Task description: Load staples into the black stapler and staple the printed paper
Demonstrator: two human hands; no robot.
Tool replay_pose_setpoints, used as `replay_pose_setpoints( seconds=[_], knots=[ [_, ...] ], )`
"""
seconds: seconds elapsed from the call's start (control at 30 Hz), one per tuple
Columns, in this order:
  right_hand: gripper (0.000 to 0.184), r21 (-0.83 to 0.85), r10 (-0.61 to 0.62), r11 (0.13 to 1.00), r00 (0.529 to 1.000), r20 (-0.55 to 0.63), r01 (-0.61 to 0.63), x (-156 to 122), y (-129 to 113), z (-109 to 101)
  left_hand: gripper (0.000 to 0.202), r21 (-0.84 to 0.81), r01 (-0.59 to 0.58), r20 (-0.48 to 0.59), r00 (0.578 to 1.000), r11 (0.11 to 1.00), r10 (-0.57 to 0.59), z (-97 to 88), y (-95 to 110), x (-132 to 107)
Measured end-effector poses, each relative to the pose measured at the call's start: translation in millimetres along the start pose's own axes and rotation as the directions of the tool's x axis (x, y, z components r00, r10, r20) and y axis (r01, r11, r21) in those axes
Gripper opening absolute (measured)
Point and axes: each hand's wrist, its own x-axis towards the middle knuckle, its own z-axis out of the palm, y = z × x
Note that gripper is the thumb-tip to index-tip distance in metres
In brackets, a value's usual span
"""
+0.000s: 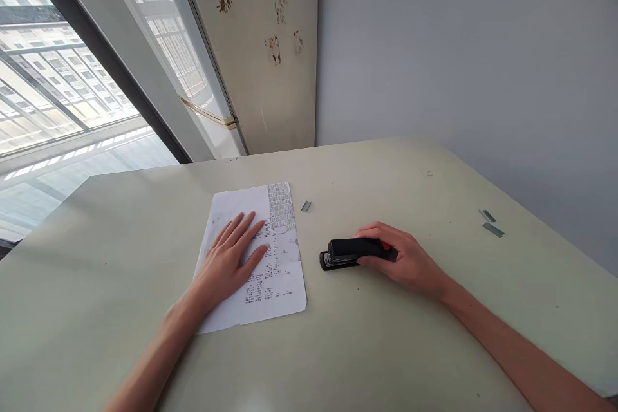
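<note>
Sheets of printed paper (277, 270) lie on the pale table, with small dark text and a block of dense print at the top right corner. My left hand (232, 254) rests flat on them, its fingers spread. To the right of the paper, my right hand (396, 256) is closed around the rear part of a black stapler (345, 251). The stapler's front end points left at the paper, a short gap away from it. A bit of red shows on the stapler beside my fingers.
A small strip of staples (306, 206) lies just right of the paper's upper edge. Two more staple strips (493, 229) are at the far right of the table (386, 347). Behind the table stand a grey wall (434, 45), a stained cream panel (270, 90) and a window (62, 71).
</note>
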Motion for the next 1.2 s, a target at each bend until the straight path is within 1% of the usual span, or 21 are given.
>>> replay_pose_setpoints(
  seconds=[0.2,0.5,0.77,1.0,1.2],
  knots=[
    [0.025,-0.038,0.015,0.999,1.0,-0.009,-0.015,2,0,0,0.06,-0.012,-0.002,-0.01,1.0,1.0,0.002,2.1,1,-1],
    [0.022,-0.006,0.046,0.999,0.999,-0.004,-0.046,1,-1,-1,0.062,-0.015,0.013,0.009,1.0,1.0,-0.013,2.9,1,-3],
    [0.024,-0.045,0.106,0.993,0.994,-0.034,-0.107,2,0,-2,0.061,-0.015,0.015,0.01,1.0,1.0,-0.015,3.6,1,-4],
    [0.024,-0.092,0.074,0.993,0.996,-0.047,-0.078,3,2,-3,0.061,-0.021,-0.009,-0.022,1.0,1.0,0.008,6.3,4,-10],
    [0.026,-0.088,0.091,0.991,0.994,-0.052,-0.096,2,4,-3,0.061,0.009,-0.011,-0.001,1.0,1.0,0.011,6.7,8,-10]
  ],
)
